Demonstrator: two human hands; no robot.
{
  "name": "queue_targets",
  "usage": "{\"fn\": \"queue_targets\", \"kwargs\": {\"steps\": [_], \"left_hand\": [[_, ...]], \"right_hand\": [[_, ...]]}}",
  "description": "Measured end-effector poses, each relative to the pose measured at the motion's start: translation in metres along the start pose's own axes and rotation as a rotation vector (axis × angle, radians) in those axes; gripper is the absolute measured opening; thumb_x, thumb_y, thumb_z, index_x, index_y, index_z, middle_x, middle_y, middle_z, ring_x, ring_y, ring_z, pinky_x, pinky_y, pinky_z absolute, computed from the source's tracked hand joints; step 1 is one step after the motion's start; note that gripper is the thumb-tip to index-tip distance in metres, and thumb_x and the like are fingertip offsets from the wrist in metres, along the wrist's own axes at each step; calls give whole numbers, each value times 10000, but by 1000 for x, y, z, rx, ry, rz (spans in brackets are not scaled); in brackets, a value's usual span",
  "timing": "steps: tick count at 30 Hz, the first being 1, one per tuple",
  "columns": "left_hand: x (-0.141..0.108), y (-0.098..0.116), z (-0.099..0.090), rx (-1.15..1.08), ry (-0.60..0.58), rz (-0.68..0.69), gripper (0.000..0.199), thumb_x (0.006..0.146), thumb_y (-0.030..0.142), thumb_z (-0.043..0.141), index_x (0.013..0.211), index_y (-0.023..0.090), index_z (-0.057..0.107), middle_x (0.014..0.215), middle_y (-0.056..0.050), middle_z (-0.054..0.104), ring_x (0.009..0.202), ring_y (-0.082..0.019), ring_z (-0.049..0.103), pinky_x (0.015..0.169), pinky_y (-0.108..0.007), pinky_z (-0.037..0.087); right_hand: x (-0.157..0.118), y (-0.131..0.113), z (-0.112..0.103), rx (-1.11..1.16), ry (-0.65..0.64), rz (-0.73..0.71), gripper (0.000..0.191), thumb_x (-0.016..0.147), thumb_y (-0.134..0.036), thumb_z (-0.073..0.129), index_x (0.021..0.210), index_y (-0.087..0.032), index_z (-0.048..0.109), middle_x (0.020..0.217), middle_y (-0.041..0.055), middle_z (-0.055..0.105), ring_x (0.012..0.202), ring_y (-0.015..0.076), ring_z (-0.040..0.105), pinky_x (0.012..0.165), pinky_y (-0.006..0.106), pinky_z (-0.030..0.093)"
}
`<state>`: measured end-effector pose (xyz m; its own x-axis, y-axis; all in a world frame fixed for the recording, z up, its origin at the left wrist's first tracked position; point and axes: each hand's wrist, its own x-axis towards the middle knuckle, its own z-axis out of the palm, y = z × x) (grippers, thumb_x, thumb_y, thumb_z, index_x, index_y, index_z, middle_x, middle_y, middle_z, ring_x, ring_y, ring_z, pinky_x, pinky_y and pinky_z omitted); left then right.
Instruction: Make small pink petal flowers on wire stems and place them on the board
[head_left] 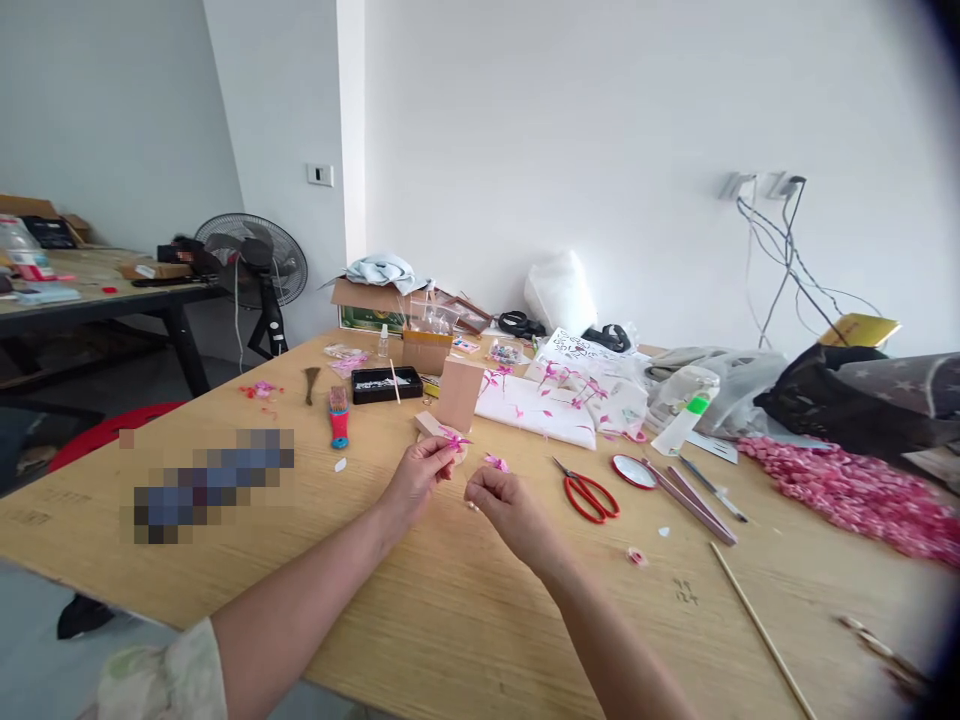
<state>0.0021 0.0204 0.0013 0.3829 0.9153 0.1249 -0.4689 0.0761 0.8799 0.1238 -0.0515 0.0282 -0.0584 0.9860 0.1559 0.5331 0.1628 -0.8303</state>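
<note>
My left hand (424, 475) pinches a pink artificial flower (456, 440) between thumb and fingers, a little above the table. Just to its right, my right hand (499, 500) is closed in a pinch; whatever its fingertips hold is too small to make out. Behind the right fingers a second pink flower (496, 462) shows, and I cannot tell whether it touches them. Beyond the left hand stands a pinkish-beige card box (459, 395). Red-handled scissors (589, 495) lie to the right of my hands.
A black tray (387, 385), a red-and-blue brush (339, 418) and a white foam block (536, 412) with pink flowers lie farther back. To the right are tweezers (694, 500), a round red-rimmed dish (634, 471), a wooden stick (757, 620) and a pink heap (855, 495).
</note>
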Motion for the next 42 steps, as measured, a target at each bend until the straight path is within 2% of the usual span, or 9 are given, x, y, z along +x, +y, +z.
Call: {"fn": "queue_targets", "kwargs": {"steps": [7,10,14,17,20,24,29,36,42], "left_hand": [[1,-2,-4,-332,-175,-133,123,668,197,647,767,127,625,615,19,484,524,-34,413,518,-157,334],[2,-5,-3,-300,-96,-96,127,645,202,663,744,130,630,627,17,503,518,-34,410,514,-161,331],[4,-7,-2,-20,73,91,111,645,226,640,698,128,639,585,23,515,507,-51,395,507,-179,317],[4,-9,-1,242,130,210,107,678,236,594,695,142,641,618,9,550,571,-88,442,554,-201,344],[3,-10,-1,377,87,283,116,697,241,566,714,155,642,731,-24,592,718,-140,501,669,-239,378],[2,-8,2,438,101,240,124,684,258,570,691,157,641,611,2,547,586,-115,454,560,-224,353],[-2,-6,8,310,90,83,177,660,294,599,590,133,620,456,42,427,477,-75,363,476,-203,273],[-2,-4,5,-29,14,-198,168,598,237,681,707,110,662,583,-4,535,496,-49,407,479,-179,298],[0,-3,4,-40,107,-104,155,594,232,684,698,118,666,604,-3,550,503,-47,417,487,-177,313]], "right_hand": [[2,13,1,-254,79,-28,169,726,-147,388,577,-179,462,530,-30,443,528,103,395,492,204,265],[1,12,-6,-440,106,18,188,746,-147,391,603,-184,507,564,-8,494,523,114,422,481,217,250],[3,4,-10,-624,319,-67,69,738,-243,481,744,-195,531,794,48,556,688,159,501,531,232,291],[11,-3,0,-572,401,-121,178,721,-364,515,778,-200,476,763,25,549,685,161,508,542,232,309],[21,-4,13,-541,422,-95,217,717,-408,507,755,-202,447,704,2,547,620,149,503,510,223,291],[28,8,17,-507,441,-104,114,771,-306,439,754,-201,481,716,7,573,626,137,513,528,218,303],[29,24,12,-403,470,-104,140,777,-209,410,742,-206,546,715,6,600,619,121,523,551,205,330],[30,30,10,-395,506,-162,166,798,-226,390,760,-206,550,743,9,589,658,124,522,575,209,348],[28,29,16,-64,492,-30,99,734,-290,477,724,-192,474,613,-29,531,427,83,464,448,202,352]]}}
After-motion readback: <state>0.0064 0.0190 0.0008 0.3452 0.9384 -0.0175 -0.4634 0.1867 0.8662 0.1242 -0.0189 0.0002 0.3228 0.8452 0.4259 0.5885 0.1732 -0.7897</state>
